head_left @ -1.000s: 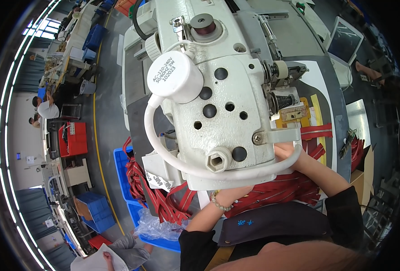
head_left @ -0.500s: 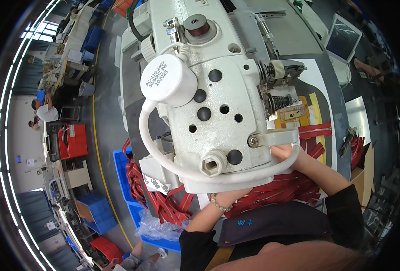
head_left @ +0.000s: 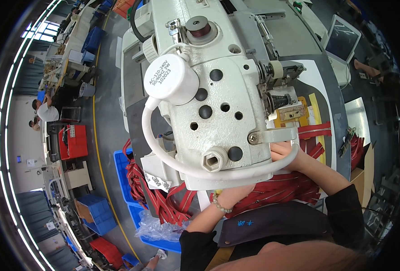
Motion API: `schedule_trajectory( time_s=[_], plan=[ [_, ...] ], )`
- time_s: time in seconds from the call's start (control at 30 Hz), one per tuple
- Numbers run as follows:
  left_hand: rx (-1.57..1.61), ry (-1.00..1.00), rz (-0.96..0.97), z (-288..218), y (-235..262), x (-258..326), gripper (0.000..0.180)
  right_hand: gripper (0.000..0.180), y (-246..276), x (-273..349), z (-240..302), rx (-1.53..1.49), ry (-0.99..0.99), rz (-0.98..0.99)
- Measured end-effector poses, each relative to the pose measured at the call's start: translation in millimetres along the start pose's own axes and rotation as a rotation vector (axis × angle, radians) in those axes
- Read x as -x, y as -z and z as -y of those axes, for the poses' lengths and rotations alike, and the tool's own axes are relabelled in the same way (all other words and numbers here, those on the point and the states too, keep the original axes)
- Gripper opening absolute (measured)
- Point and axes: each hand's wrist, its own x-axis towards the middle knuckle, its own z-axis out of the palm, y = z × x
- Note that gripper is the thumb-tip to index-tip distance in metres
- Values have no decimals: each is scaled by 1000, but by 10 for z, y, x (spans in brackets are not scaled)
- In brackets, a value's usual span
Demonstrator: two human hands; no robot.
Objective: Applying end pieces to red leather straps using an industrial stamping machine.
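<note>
A large white sewing machine head (head_left: 218,99) fills the middle and blocks the view of the work under it. My left hand (head_left: 237,194), with a beaded bracelet at the wrist, reaches under the machine's near edge; its fingers are hidden. My right hand (head_left: 281,148) is at the machine's right side, partly behind the white cable (head_left: 254,173). Its bent fingers show in part, but the tips are covered. Red zippers (head_left: 283,189) with metal teeth lie in a heap between my forearms. Another red zipper piece (head_left: 315,130) lies beyond my right hand, by a yellow strip (head_left: 315,108).
More red zippers (head_left: 168,205) hang at the left over blue bins (head_left: 121,174), with clear plastic wrap (head_left: 159,226) in one. A reel of dark thread (head_left: 198,27) sits on the machine. A screen (head_left: 343,38) stands at the far right. People work at benches on the left.
My right hand's fingers show a little more beside the machine. The left hand has shifted slightly up and right. The zippers look unchanged.
</note>
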Motion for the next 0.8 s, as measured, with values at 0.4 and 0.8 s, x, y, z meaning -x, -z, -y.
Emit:
schedule_trajectory(
  time_s=[0.4,0.8],
  plan=[
    [65,160,-375,317,98,132,18,30,67,-76,18,55,36,0],
    [-64,167,-230,481,-73,198,18,23,10,-51,-10,-12,8,-5]
  ],
)
